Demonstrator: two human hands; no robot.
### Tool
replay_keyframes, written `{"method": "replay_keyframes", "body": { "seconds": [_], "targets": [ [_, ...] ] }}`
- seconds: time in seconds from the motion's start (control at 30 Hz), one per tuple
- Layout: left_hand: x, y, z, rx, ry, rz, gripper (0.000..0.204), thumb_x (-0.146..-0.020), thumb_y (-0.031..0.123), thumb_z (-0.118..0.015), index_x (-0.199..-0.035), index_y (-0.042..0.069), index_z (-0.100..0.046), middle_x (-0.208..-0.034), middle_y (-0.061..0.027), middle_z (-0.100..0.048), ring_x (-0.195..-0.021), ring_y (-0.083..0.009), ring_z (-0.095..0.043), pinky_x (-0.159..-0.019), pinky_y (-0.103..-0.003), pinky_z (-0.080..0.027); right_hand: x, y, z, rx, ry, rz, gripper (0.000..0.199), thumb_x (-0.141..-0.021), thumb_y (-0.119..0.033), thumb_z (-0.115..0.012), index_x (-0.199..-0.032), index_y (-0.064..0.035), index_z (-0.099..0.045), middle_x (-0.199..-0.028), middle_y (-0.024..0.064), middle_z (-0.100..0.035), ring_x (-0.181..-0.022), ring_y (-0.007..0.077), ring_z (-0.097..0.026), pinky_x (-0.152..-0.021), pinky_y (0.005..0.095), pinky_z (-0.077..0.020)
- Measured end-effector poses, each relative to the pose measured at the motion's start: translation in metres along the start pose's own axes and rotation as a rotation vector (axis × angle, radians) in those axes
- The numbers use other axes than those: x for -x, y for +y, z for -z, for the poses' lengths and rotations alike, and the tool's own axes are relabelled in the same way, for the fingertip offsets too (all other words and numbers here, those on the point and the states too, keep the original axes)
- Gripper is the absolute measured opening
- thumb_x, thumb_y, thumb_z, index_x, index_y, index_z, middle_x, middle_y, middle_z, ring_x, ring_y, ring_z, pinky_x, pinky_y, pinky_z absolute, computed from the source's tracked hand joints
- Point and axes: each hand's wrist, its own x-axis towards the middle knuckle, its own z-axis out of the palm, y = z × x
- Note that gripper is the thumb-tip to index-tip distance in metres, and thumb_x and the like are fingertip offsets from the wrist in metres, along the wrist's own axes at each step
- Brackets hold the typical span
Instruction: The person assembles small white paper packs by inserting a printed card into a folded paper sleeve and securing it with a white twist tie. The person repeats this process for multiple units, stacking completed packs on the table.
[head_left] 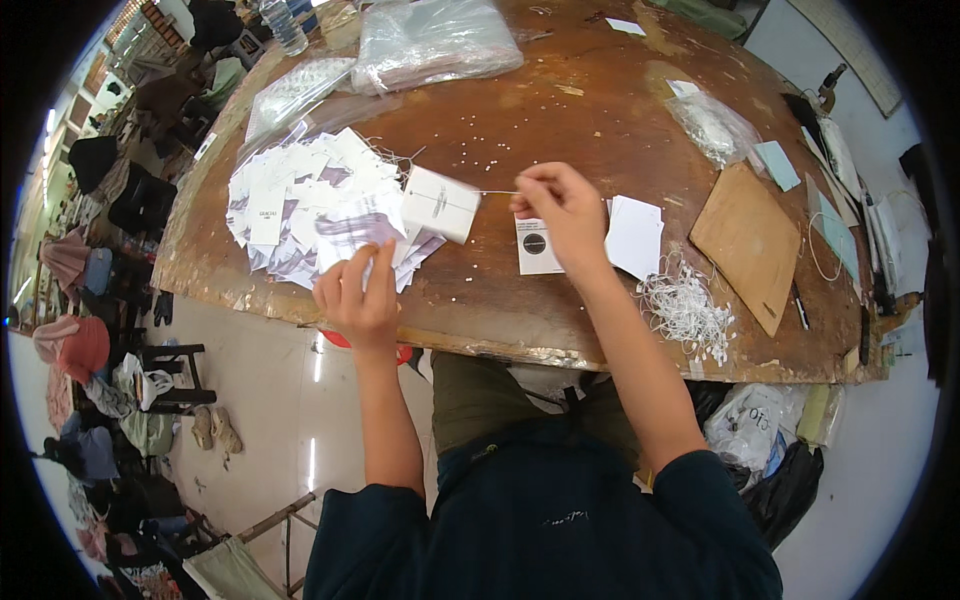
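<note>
My right hand (562, 212) pinches a thin white string (498, 192) between thumb and fingertips. The string runs left, pulled nearly straight, to a white hang tag (438, 205), which looks tilted and slightly blurred beside the heap. My left hand (358, 298) is over the near edge of a heap of loose hang tags (290, 200), its fingers bent and a little apart, with nothing visible between them. Just above its fingertips is a tag with a purple-grey print (352, 228). Under my right wrist lies a white card with a dark round mark (537, 246).
Right of my right hand are a stack of white cards (635, 238) and a tangle of white strings (688, 308). A brown board (748, 245) lies further right. Plastic-wrapped packs (430, 45) and a clear bag (712, 125) rest on the wooden table (580, 110).
</note>
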Motion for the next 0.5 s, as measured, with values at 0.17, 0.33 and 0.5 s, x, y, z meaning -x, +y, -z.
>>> {"method": "replay_keyframes", "body": {
  "seconds": [0.17, 0.33, 0.5],
  "targets": [
    [0.014, -0.005, 0.002, 0.054, -0.48, 0.167, 0.03, -0.076, 0.008, -0.069, -0.105, 0.015, -0.074, -0.106, -0.0012, -0.065, -0.1, -0.0248, -0.058, -0.087, -0.041, -0.043, -0.015, 0.016, -0.008, 0.472, -0.117, -0.106, 0.014, -0.095, -0.012, -0.065, -0.098, 0.0018, -0.066, -0.083, 0.0058, -0.069, -0.073, 0.0103, -0.064, -0.064, 0.0255, -0.0525],
    [0.011, 0.031, 0.001, 0.279, -0.513, 0.097, 0.027, -0.082, 0.022, -0.072, -0.109, 0.019, -0.073, -0.13, -0.0072, -0.058, -0.123, -0.0343, -0.049, -0.1, -0.05, -0.039, -0.013, 0.02, -0.014, 0.427, -0.262, -0.041, 0.014, -0.095, -0.012, -0.065, -0.1, 0.0009, -0.066, -0.083, 0.0052, -0.069, -0.075, 0.0098, -0.064, -0.065, 0.0253, -0.0522],
    [0.005, 0.039, -0.014, 0.161, -0.674, 0.068, 0.025, -0.087, 0.032, -0.071, -0.11, 0.024, -0.073, -0.149, -0.0083, -0.044, -0.142, -0.0389, -0.032, -0.11, -0.064, -0.029, -0.018, 0.01, -0.003, 0.468, -0.068, 0.118, 0.027, -0.091, -0.02, -0.068, -0.109, -0.0007, -0.067, -0.098, 0.0122, -0.072, -0.089, 0.0213, -0.068, -0.08, 0.0339, -0.053]
  ]
}}
